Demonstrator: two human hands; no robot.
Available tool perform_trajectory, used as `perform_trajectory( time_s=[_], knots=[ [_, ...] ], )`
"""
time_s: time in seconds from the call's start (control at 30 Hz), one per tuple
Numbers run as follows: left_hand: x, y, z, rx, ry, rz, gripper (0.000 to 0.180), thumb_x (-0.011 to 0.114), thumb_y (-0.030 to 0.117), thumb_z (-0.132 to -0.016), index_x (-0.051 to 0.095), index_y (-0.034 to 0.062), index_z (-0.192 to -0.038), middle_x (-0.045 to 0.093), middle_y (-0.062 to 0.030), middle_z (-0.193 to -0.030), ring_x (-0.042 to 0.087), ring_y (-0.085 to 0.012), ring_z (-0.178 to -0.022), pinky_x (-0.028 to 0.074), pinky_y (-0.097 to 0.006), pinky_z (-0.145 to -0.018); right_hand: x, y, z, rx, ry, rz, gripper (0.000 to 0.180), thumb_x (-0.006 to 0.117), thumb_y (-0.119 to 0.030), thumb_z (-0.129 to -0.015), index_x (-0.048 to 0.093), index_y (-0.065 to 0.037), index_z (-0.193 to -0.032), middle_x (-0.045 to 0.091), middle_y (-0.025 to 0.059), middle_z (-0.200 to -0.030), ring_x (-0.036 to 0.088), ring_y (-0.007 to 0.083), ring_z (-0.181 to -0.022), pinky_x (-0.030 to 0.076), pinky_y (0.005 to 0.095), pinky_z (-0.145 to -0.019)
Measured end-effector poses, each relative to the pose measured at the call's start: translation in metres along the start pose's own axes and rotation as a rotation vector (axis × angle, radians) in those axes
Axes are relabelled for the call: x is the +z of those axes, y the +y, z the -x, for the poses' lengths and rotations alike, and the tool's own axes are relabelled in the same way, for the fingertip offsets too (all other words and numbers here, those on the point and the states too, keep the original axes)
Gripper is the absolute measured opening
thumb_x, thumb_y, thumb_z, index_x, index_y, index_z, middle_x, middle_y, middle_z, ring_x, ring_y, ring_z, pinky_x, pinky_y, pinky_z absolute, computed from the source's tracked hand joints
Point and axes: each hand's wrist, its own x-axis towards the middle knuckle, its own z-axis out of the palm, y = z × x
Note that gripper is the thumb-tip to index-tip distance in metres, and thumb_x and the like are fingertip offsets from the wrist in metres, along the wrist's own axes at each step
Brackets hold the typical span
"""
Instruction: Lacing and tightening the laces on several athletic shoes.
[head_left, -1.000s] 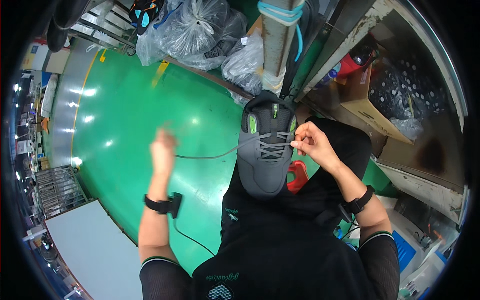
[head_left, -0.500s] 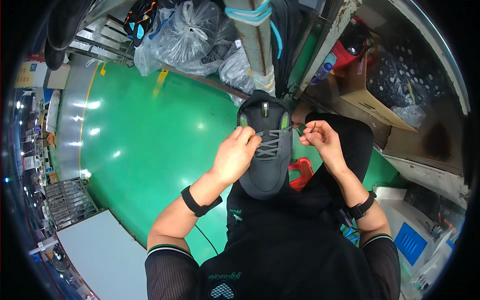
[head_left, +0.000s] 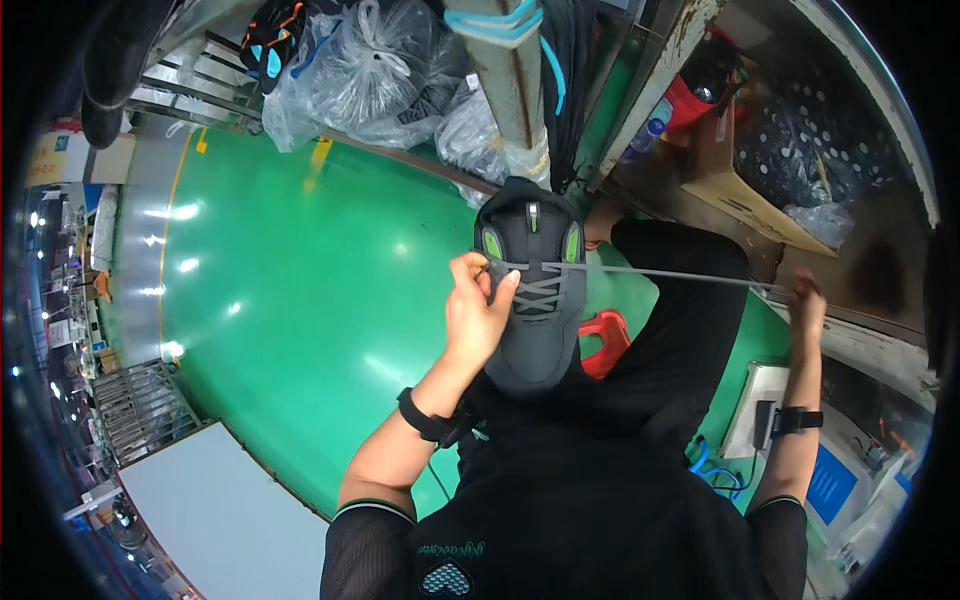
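While the left hand (head_left: 478, 318) is pinching one grey shoe's (head_left: 532, 290) lace (head_left: 680, 275), the right hand (head_left: 806, 308) is pulling it taut; three clear bags (head_left: 365, 65), contents unclear, are lying beyond.

The shoe (head_left: 532, 300) looks like matt grey cloth with glossy green plastic patches; its lace (head_left: 680, 274) is woven cord. The green floor (head_left: 300, 300) shines smooth.

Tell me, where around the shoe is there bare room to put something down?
The green floor left of the shoe lies bare, bordered by plastic bags above and a white board below. Right of the shoe is crowded: the lace stretches to the right hand, over a red stool. The left hand pinches the lace at the shoe.
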Motion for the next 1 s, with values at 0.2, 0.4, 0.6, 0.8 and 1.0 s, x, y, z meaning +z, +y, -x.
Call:
perform_trajectory(
  time_s=[0.2, 0.4, 0.6, 0.8, 1.0],
  knots=[
    [-0.047, -0.003, -0.014, -0.519, -0.301, 1.068, 0.030, 0.056, 0.014, -0.094, 0.043, -0.0020, -0.116, 0.054, -0.0047, -0.087, 0.048, -0.0092, -0.070, 0.040, -0.022, -0.063, 0.070, -0.029, 0.042, -0.022, 0.078, 0.186, 0.021, 0.062, -0.021, -0.092, 0.068, -0.007, -0.106, 0.058, -0.0028, -0.070, 0.045, 0.0034, -0.058, 0.034, 0.0197, -0.050],
    [-0.038, 0.003, -0.031, -0.249, -0.138, 0.813, 0.023, 0.048, 0.007, -0.096, 0.058, -0.0021, -0.115, 0.060, -0.0051, -0.091, 0.052, -0.0080, -0.073, 0.042, -0.020, -0.060, 0.283, -0.155, 0.144, -0.282, -0.553, -0.003, 0.009, 0.060, -0.011, -0.090, 0.063, -0.003, -0.090, 0.063, 0.0013, -0.072, 0.059, 0.0063, -0.066, 0.046, 0.0220, -0.058],
    [-0.014, -0.007, -0.034, -0.036, -0.006, 0.407, 0.006, 0.056, 0.003, -0.092, 0.059, -0.0006, -0.095, 0.061, -0.0021, -0.074, 0.049, -0.0051, -0.058, 0.042, -0.020, -0.054, 0.307, -0.158, 0.177, -0.451, -0.635, 0.389, 0.013, 0.058, -0.016, -0.086, 0.065, -0.005, -0.085, 0.064, 0.0144, -0.076, 0.063, 0.0333, -0.072, 0.048, 0.0391, -0.066],
    [-0.013, -0.019, -0.020, -0.031, 0.031, 0.345, 0.006, 0.061, 0.007, -0.090, 0.061, 0.0016, -0.088, 0.060, -0.0004, -0.071, 0.053, -0.0064, -0.062, 0.042, -0.023, -0.055, 0.316, -0.179, 0.169, -0.412, -0.675, 0.580, 0.012, 0.059, -0.017, -0.083, 0.065, -0.007, -0.082, 0.064, 0.0142, -0.075, 0.063, 0.0338, -0.072, 0.048, 0.0416, -0.064],
    [-0.045, 0.018, -0.023, 0.413, 0.113, -0.320, 0.005, 0.063, 0.010, -0.081, 0.061, 0.0061, -0.079, 0.057, -0.0049, -0.070, 0.057, -0.0212, -0.072, 0.042, -0.034, -0.065, 0.331, -0.192, 0.163, -1.335, -0.624, 0.957, 0.006, 0.059, -0.010, -0.070, 0.058, -0.005, -0.069, 0.061, 0.0121, -0.068, 0.063, 0.0252, -0.065, 0.050, 0.0358, -0.059]
  ],
)
